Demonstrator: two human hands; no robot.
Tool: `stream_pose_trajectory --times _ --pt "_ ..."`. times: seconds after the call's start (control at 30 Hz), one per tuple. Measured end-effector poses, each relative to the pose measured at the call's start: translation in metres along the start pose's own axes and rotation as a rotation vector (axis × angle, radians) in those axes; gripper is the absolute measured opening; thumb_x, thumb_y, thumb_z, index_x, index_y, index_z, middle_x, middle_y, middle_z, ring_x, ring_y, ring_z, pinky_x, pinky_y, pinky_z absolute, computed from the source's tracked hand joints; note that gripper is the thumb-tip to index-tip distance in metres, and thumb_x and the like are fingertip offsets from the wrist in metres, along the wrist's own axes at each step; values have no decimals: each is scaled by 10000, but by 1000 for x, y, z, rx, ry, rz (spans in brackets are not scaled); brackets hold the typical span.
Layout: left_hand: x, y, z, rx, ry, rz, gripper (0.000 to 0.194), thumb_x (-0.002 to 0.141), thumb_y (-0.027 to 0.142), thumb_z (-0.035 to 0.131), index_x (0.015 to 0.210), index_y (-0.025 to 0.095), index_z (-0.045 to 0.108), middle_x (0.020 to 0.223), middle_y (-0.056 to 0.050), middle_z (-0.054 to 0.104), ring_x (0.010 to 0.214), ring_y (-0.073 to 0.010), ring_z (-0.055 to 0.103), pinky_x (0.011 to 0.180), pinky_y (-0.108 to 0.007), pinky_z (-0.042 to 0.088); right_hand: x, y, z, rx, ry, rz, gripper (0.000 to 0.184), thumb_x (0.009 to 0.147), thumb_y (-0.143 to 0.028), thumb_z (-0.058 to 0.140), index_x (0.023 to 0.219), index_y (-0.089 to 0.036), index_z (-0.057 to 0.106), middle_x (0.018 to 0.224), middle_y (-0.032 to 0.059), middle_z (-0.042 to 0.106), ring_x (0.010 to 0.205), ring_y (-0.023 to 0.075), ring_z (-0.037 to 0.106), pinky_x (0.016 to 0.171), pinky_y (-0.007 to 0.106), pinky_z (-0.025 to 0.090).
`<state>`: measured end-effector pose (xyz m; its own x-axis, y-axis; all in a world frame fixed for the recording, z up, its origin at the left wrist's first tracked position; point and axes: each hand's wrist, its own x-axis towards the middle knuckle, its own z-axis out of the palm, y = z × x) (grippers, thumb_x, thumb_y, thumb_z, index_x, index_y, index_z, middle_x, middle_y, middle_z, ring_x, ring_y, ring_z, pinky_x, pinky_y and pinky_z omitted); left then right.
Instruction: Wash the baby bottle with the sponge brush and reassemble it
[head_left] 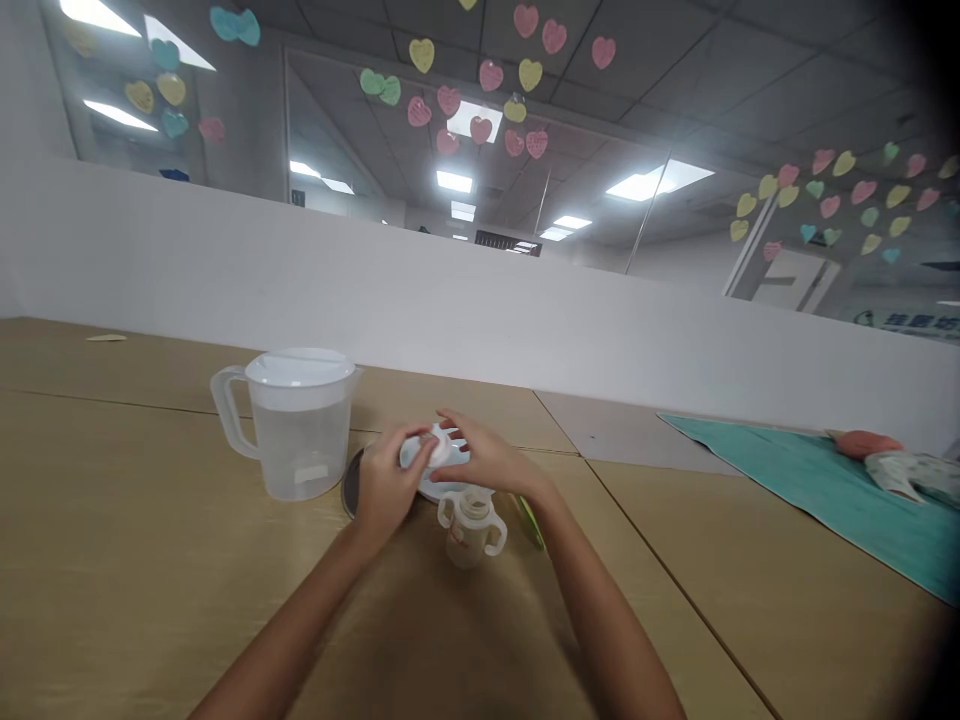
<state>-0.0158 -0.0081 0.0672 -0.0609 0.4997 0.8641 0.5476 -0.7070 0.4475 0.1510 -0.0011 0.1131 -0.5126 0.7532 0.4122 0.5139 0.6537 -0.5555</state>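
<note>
My left hand [386, 478] is closed, thumb and fingers pinching a small white bottle top [438, 448]; its finer shape is blurred. My right hand [491, 462] curves around the other side of that top with thumb and fingers apart; whether it touches cannot be made out. Just below the hands, a baby bottle [466, 535] with two side handles stands upright on the table, its neck uncovered. Behind the hands lies a pale white-blue plate [431, 488], partly hidden. A dark round item [350, 487] shows beside my left hand.
A clear lidded pitcher [301, 440] stands left of my hands on the wooden table [150, 530]. A green item [531, 522] lies by my right wrist. At the right, a teal cloth [810, 490] carries a doll-like thing [870, 447]. A low white wall [450, 300] borders the back.
</note>
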Motion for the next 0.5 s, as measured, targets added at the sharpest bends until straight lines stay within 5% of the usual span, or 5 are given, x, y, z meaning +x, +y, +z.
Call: stream_pose_trajectory --times 0.13,0.37,0.5 --pt "-1 19 -2 -102 6 79 99 802 236 552 848 206 634 821 -14 638 775 -128 596 726 -242 470 9 -11 25 62 56 -134 502 681 -183 623 1168 -186 499 1037 56 621 923 175 583 806 315 459" --pt "33 25 -8 -682 174 -383 364 705 294 668 1026 163 556 713 10 618 606 -124 626 602 -246 510 14 -33 50 126 490 -160 495 717 -222 568 1194 -195 442 1017 59 622 882 176 594 770 300 470" --pt "31 35 3 -534 132 -161 233 729 252 647 942 166 606 730 -8 644 664 -129 631 645 -249 505 15 -19 45 23 645 -173 422 703 -230 560 1115 -183 478 940 58 636 823 178 602 742 289 469"
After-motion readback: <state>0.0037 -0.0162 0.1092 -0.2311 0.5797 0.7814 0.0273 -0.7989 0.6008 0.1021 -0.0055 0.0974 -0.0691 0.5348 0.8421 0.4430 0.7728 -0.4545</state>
